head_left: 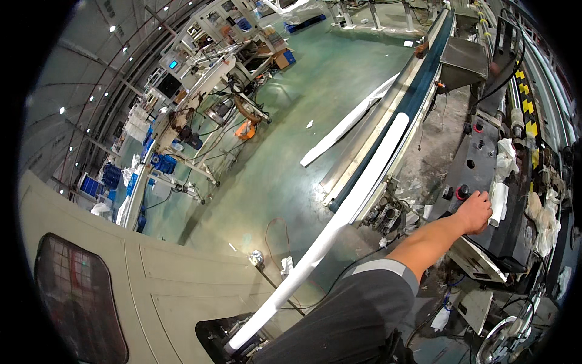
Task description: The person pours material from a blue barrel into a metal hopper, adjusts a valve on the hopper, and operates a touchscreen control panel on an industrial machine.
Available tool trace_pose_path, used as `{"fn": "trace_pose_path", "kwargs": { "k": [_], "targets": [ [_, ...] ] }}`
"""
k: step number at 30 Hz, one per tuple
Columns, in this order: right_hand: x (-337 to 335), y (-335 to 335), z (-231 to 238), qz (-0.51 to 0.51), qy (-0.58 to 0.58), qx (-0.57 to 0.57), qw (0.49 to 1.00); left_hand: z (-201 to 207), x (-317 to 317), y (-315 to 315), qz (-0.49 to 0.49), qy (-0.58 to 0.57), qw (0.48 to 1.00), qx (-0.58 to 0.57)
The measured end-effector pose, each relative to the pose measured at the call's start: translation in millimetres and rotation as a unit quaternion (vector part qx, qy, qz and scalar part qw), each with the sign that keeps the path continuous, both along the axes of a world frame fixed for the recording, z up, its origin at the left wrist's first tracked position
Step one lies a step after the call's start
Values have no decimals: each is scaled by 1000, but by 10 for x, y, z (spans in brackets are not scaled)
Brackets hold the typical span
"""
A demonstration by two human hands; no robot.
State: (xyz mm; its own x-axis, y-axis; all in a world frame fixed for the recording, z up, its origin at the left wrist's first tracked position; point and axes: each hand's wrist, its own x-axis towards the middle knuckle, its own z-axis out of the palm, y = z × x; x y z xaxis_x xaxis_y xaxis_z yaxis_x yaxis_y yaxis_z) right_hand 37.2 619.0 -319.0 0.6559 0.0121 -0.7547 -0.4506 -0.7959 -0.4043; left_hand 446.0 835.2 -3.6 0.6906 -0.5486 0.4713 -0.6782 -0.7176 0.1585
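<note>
My left hand (474, 212) reaches across to a dark metal control panel (479, 162) on the right. Its fingers are curled, and what they may hold is hidden. Beside the fingertips is a red-and-black push button (463, 192). A short white roll (498, 205) stands just past the knuckles. My right hand is out of view. A long white film tube (321, 242) slants from an opening in a beige machine cover (170, 273) up onto a conveyor with a dark green belt (431, 60).
A loose white strip (348, 124) leans by the conveyor. Crumpled white film (505, 159) lies along the panel. Hoses and cables cross the green floor (267, 182). Another machine line (200, 100) runs at the left, with an orange part (245, 130) beneath it.
</note>
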Motion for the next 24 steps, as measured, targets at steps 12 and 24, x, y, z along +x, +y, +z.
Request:
{"fn": "trace_pose_path", "kwargs": {
  "k": [12, 24],
  "targets": [
    [79, -78, -30, -10, -11, -6, 1000, 52, 74, -146, -21, 45, 999, 7],
    [3, -9, 0, 7, -11, 5, 1000, -35, 9, -39, 5, 24, 1000, 14]
  ]
}}
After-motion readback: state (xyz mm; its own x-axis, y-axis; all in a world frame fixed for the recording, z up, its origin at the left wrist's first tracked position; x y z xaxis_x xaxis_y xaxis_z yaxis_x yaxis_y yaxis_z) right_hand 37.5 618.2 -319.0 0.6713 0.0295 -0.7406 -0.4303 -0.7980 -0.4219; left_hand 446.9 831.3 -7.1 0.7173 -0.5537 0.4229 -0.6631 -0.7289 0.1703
